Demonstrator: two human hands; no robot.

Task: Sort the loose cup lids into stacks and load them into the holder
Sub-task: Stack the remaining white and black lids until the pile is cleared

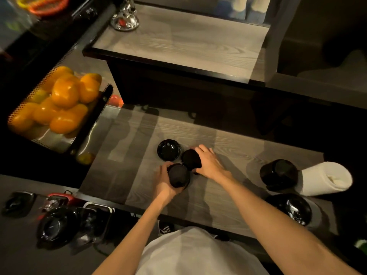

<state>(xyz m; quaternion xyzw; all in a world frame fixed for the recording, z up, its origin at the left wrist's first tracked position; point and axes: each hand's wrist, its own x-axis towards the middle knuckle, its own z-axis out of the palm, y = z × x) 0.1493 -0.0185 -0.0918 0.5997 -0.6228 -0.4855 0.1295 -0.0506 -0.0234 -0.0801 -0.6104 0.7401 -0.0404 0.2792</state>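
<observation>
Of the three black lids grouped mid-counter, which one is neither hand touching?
The far-left lid, lying free with its glossy hollow side up. The left hand grips the nearest lid; the right hand covers the third.

Three black round plastic lid stacks [169, 150] sit mid-table, two more black stacks [279, 173] at the right, one white paper roll [325, 178], two hands [208, 161].
</observation>
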